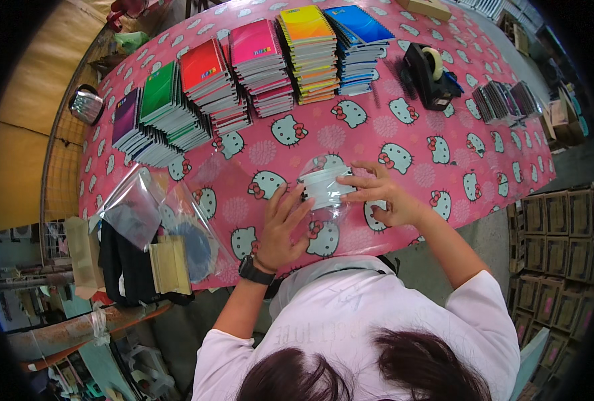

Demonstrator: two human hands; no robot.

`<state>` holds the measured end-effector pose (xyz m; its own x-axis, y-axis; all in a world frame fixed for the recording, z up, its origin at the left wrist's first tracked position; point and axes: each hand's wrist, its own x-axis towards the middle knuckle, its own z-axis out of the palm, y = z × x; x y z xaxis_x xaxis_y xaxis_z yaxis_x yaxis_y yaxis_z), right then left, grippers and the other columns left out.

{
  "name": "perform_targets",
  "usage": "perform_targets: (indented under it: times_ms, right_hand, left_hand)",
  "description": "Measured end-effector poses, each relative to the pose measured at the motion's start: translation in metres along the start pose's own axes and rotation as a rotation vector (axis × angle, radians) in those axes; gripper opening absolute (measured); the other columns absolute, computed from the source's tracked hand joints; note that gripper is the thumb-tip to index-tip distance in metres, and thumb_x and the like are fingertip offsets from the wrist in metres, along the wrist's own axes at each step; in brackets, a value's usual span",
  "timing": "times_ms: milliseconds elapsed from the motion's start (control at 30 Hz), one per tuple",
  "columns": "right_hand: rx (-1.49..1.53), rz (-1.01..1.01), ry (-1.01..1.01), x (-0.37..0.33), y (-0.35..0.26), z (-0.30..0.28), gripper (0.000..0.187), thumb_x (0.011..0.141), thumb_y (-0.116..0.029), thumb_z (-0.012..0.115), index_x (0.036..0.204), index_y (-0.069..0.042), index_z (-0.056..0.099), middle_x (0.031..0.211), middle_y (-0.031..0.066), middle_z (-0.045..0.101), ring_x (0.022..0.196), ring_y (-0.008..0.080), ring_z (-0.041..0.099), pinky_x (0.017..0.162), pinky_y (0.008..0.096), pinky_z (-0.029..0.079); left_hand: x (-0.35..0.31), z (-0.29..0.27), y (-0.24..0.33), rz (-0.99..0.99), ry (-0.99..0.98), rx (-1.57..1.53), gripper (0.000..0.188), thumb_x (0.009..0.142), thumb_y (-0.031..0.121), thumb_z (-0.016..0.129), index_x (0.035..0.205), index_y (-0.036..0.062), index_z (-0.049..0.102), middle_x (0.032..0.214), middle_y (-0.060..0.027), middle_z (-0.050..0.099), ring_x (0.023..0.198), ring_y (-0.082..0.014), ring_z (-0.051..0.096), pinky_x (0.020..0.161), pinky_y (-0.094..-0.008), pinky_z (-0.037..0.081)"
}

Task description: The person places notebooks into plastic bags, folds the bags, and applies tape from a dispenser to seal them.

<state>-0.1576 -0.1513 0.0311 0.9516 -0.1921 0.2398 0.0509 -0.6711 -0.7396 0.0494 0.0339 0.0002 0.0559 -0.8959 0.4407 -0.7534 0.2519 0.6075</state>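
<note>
A small clear plastic bag (pixel 325 188) lies on the pink cartoon-cat tablecloth (pixel 404 144) near the table's front edge. My right hand (pixel 382 195) rests on the bag's right side, fingers spread over it. My left hand (pixel 280 230), with a black watch at the wrist, lies flat on the cloth against the bag's left edge. Neither hand has closed around the bag; both press on it from above.
Stacks of spiral notebooks (pixel 243 73) in purple, green, red, pink, orange and blue line the far side. A black tape dispenser (pixel 430 73) stands right of them. Clear bags (pixel 156 214) lie at left. Cardboard boxes (pixel 557 247) sit at right.
</note>
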Motion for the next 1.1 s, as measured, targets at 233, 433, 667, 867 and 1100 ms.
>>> perform_targets:
  times_ms: [233, 433, 667, 867, 1100]
  right_hand:
    - [-0.101, -0.054, -0.142, 0.013, -0.005, -0.012, 0.073, 0.051, 0.003, 0.061, 0.118, -0.028, 0.062, 0.144, -0.0007, 0.039, 0.133, 0.043, 0.024, 0.105, 0.0576, 0.022]
    - [-0.123, -0.057, -0.289, 0.026, -0.003, -0.018, 0.074, 0.052, -0.002, 0.069, 0.119, -0.032, 0.061, 0.147, -0.002, 0.032, 0.135, 0.0428, 0.02, 0.107, 0.0588, 0.018]
    - [-0.003, -0.032, -0.273, 0.031, -0.006, -0.018, 0.075, 0.05, -0.002, 0.064, 0.12, -0.029, 0.061, 0.149, 0.0015, 0.03, 0.135, 0.0435, 0.017, 0.106, 0.0601, 0.018]
    - [-0.155, -0.061, -0.257, 0.025, -0.004, -0.013, 0.074, 0.053, -0.011, 0.067, 0.124, -0.03, 0.057, 0.15, 0.0043, 0.025, 0.135, 0.0447, 0.018, 0.105, 0.0618, 0.017]
    - [0.434, 0.239, -0.049, 0.041, 0.011, -0.013, 0.043, 0.081, -0.03, 0.058, 0.117, -0.007, 0.06, 0.137, 0.0123, 0.043, 0.127, 0.0304, 0.038, 0.103, 0.0451, 0.032]
  left_hand:
    - [0.005, -0.007, -0.003, -0.018, -0.104, -0.01, 0.074, 0.064, 0.013, 0.066, 0.135, 0.0179, 0.043, 0.146, -0.0062, 0.032, 0.136, -0.038, 0.021, 0.107, -0.0558, 0.017]
    - [0.02, -0.014, -0.003, -0.016, -0.253, 0.121, 0.082, 0.054, 0.01, 0.066, 0.133, 0.0183, 0.045, 0.147, -0.0038, 0.031, 0.138, -0.038, 0.015, 0.107, -0.0604, 0.013]
    - [0.032, -0.016, -0.004, 0.03, -0.303, 0.18, 0.084, 0.054, 0.01, 0.068, 0.133, 0.0267, 0.046, 0.148, -0.0016, 0.03, 0.137, -0.0374, 0.017, 0.106, -0.0608, 0.013]
    - [0.033, -0.011, -0.003, 0.048, -0.28, 0.143, 0.079, 0.06, 0.02, 0.077, 0.132, 0.0296, 0.046, 0.147, 0.0009, 0.03, 0.137, -0.0362, 0.017, 0.1, -0.0644, 0.021]
    - [0.043, -0.014, 0.001, 0.032, -0.338, 0.153, 0.078, 0.06, 0.014, 0.075, 0.131, 0.0301, 0.047, 0.146, 0.0007, 0.031, 0.136, -0.0376, 0.019, 0.1, -0.0633, 0.022]
